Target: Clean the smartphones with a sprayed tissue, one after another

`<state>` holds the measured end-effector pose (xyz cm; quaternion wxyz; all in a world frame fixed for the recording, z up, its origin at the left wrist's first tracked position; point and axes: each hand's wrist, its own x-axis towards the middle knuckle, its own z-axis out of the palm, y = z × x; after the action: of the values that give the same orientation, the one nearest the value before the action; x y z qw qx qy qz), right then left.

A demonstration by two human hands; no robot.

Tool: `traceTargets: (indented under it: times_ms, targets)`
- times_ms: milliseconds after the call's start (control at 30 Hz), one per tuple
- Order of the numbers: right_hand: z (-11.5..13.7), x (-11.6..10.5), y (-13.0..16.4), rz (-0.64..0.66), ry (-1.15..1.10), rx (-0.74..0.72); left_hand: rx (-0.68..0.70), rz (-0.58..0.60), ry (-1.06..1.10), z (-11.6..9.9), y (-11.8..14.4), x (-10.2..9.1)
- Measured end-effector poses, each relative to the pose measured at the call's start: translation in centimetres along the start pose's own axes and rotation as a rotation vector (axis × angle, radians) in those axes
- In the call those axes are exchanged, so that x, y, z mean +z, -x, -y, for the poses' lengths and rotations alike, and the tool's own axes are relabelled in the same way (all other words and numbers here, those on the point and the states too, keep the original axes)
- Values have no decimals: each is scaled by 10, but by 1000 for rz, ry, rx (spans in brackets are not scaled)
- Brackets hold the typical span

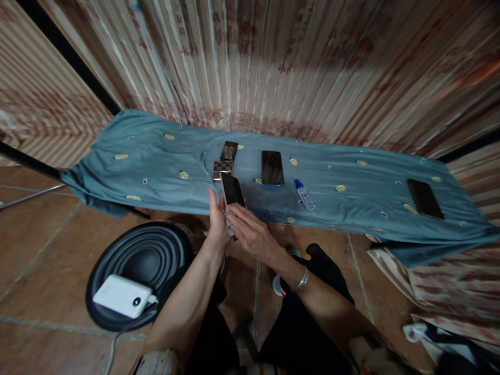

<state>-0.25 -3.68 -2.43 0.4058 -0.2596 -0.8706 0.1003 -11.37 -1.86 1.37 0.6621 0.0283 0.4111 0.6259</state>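
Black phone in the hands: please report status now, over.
Left hand grips black phone upright. Right hand touches its lower end, fingers on a pale cloth; grip unclear. Blue cloth carries more phones and small bottle.

No readable text; red marks on the curtain (pixel 273 57) are blurred.

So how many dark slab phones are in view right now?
3 for sure: one black phone held up in both hands, one dark phone mid-cloth, one black phone far right. Two smaller items behind the hands are unclear.
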Motion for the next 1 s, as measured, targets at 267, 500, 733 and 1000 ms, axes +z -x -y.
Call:
traceTargets:
  times_ms: [267, 500, 733, 1000]
  targets:
    - [-8, 1, 8, -23, 32, 7, 23, 37, 32, -4, -4, -2]
    - [-8, -3, 11, 29, 18, 94, 36, 59, 13, -6, -3, -3]
    - [-12, -8, 4, 84, -20, 164, -42, 90, 27, 8, 5, 4]
    - [-10, -5, 1, 106, -55, 154, -50, 81, -9, 7, 0, -1]
